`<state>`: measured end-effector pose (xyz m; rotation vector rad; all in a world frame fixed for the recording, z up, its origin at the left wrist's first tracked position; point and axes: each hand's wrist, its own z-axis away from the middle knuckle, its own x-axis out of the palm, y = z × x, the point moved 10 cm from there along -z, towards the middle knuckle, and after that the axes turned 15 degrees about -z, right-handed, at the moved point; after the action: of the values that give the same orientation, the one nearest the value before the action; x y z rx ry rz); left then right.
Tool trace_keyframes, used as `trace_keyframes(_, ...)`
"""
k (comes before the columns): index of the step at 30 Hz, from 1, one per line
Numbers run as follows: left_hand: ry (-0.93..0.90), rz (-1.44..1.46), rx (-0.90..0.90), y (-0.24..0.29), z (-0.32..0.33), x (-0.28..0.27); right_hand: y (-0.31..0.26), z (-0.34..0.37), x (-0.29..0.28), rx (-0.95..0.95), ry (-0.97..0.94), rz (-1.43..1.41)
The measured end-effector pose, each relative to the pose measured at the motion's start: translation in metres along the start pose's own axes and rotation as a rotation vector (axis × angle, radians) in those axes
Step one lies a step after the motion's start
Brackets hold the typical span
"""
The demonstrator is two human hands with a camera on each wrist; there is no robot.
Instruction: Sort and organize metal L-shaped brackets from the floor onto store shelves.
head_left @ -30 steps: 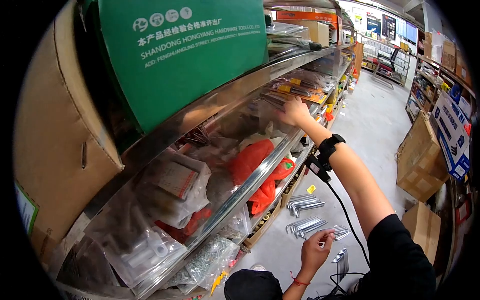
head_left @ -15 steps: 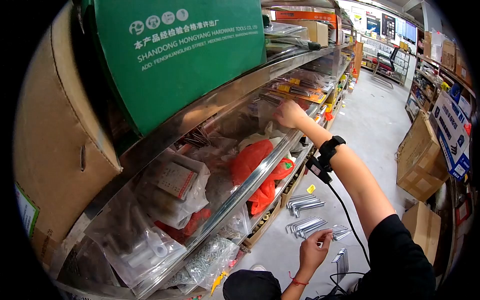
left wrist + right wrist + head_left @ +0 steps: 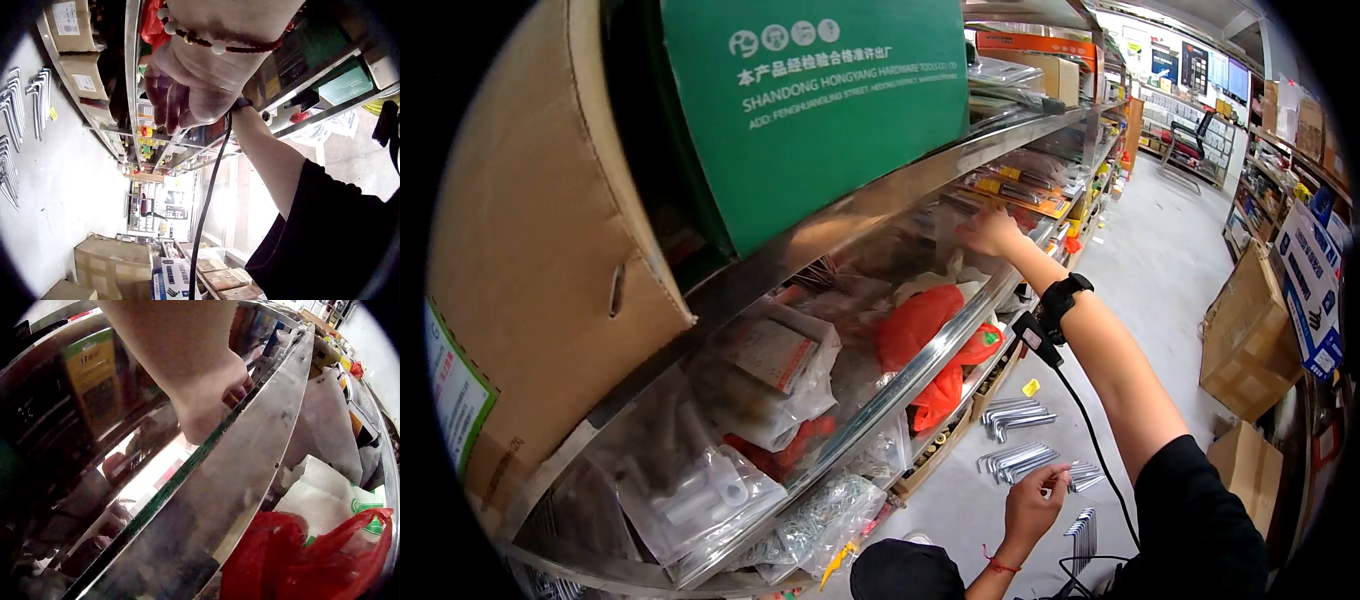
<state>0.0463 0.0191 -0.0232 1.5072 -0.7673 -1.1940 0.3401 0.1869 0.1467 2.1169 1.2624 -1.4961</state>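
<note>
Green carton (image 3: 830, 110): on the upper shelf (image 3: 880, 200), closest to the viewer; its top is cut off, and it hides the back of the level beneath.
Clear plastic bag (image 3: 700, 510): lies on that lower level, pale tubular pieces inside, no hand on it; what they are is hard to make out.
Red plastic bag (image 3: 915, 325): droops over the shelf lip, untouched; contents hidden.
Left hand (image 3: 1032, 505): idle and low, fingers loosely bent, nothing seen in them; it appears to take no part in the work.
L-shaped metal bars (image 3: 1017, 461): lie on the floor (image 3: 1140, 300) in separate rows; their laying-out looks done.
Right hand (image 3: 992, 235): extended into the shelf compartment, just beside the glass panel (image 3: 250, 450); blurred, fingertips masked, so grasping or merely touching cannot be told.
Reached-for goods: in that compartment, covered by the right hand; nothing shows lifted out, so the reach seems unfinished, the amount left unclear.
Orange-backed packs (image 3: 1045, 205): just beyond the right hand; print unreadable.
Chair (image 3: 1190, 145): far down the aisle, small, details lost.
</note>
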Motion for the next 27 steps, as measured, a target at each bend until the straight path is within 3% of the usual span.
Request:
trace_keyframes(5, 0.020, 0.050, 0.032, 0.000, 0.000, 0.001, -0.001, 0.004, -0.004, 0.102, -0.033, -0.015)
trace_keyframes(14, 0.023, 0.031, 0.042, 0.001, 0.000, 0.000, 0.001, 0.005, -0.007, -0.006, 0.043, 0.101)
trace_keyframes(21, 0.063, 0.045, 0.049, -0.003, -0.001, 0.001, 0.007, 0.000, 0.000, 0.016, 0.002, 0.055)
trace_keyframes(27, -0.019, 0.051, 0.022, 0.002, -0.001, 0.004, 0.002, 0.004, -0.001, 0.087, -0.060, 0.065)
